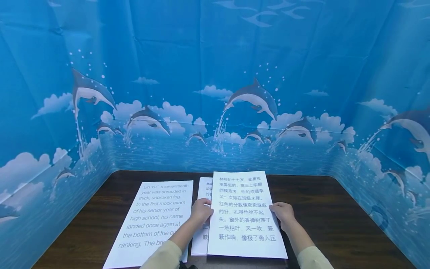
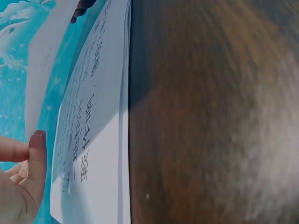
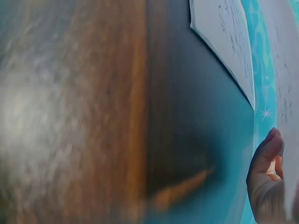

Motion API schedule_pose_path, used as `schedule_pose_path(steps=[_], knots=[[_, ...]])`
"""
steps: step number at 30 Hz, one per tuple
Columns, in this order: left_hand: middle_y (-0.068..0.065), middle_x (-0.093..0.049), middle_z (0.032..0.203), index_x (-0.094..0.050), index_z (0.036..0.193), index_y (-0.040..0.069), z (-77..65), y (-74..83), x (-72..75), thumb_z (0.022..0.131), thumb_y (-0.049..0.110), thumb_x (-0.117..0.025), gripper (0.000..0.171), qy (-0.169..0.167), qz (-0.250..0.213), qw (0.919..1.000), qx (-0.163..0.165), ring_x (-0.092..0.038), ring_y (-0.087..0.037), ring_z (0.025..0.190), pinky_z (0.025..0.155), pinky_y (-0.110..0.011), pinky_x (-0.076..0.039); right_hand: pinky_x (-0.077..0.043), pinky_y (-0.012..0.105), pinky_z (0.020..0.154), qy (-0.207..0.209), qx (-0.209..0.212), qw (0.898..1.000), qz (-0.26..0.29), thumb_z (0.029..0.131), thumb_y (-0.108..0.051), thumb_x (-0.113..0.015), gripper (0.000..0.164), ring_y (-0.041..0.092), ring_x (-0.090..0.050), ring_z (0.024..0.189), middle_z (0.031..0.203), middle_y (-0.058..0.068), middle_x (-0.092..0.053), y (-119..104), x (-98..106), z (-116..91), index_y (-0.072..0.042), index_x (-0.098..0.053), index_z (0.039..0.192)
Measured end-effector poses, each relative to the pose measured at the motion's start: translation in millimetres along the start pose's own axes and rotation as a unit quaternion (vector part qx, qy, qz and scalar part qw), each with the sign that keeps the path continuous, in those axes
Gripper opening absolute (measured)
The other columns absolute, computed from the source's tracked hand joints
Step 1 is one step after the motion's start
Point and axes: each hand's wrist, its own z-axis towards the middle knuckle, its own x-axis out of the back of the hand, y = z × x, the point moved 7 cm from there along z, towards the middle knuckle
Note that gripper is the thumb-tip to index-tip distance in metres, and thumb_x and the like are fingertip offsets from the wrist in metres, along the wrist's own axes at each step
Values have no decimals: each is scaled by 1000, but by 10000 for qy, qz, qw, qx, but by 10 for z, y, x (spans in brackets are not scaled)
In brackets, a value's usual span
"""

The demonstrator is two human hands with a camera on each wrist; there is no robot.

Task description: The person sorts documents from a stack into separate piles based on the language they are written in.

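Observation:
A white sheet of paper (image 1: 245, 211) printed with large Chinese characters is held up at its two side edges. My left hand (image 1: 201, 211) pinches its left edge between thumb and fingers; the right hand (image 1: 284, 214) pinches the right edge. In the left wrist view, the raised sheet (image 2: 42, 70) stands above a stack of papers (image 2: 100, 135) that bears similar Chinese text. From the head, the lifted sheet hides most of that stack (image 1: 200, 246). The right wrist view shows my thumb against the sheet (image 3: 287, 93), with the stack's corner (image 3: 224, 42) lower on the table.
To the left lies a paper with English text (image 1: 152, 220), partly covered by my left forearm. Everything rests on a dark wood-grain table (image 1: 322, 209). A blue cloth with dolphins (image 1: 174, 56) hangs around the table's back and sides.

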Motion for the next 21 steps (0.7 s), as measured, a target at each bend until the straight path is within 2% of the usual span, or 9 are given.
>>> schedule_pose_path(steps=[7, 21], knots=[[-10, -51, 76, -57, 99, -2, -36, 36, -65, 72, -3, -54, 26, 72, 59, 10000, -2, -51, -18, 53, 43, -24, -41, -41, 36, 64, -56, -23, 10000, -36, 86, -11, -47, 23, 25, -55, 73, 83, 15, -55, 15, 78, -13, 8, -53, 99], [-10, -50, 75, -57, 97, -2, -50, 107, -234, 70, -3, -54, 27, 67, 118, 9998, -123, -49, -17, 53, 41, -23, -41, -41, 36, 64, 4, -92, 10000, -22, 87, -12, -47, 25, 25, -56, 72, 83, 15, -56, 90, 258, 22, 8, -53, 100]])
